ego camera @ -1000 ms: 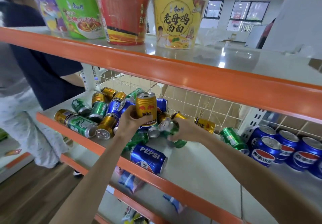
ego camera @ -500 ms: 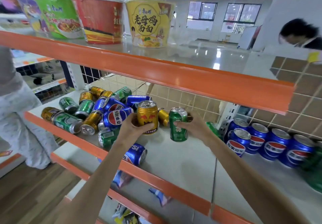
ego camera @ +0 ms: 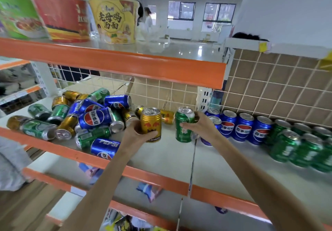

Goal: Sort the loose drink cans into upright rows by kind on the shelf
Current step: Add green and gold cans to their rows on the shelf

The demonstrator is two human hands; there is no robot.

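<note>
My left hand (ego camera: 136,133) grips a gold Red Bull can (ego camera: 150,123) upright above the shelf (ego camera: 170,155). My right hand (ego camera: 201,126) grips a green can (ego camera: 183,124), also upright, just right of the gold one. A jumbled pile of loose cans (ego camera: 86,117), gold, green and blue Pepsi, lies on its side at the shelf's left. To the right, blue Pepsi cans (ego camera: 242,130) stand upright in a row along the back, and beyond them stand green cans (ego camera: 294,146).
An orange-edged upper shelf (ego camera: 125,65) hangs close overhead, carrying instant noodle tubs (ego camera: 115,20). A wire mesh back panel (ego camera: 161,94) closes the shelf behind the cans. Snack packets (ego camera: 149,191) lie on the lower shelf. A person in light clothing (ego camera: 10,162) stands at far left.
Both hands have moved right along the shelf with their cans held upright. The view has swung right, bringing the upright green row into sight.
</note>
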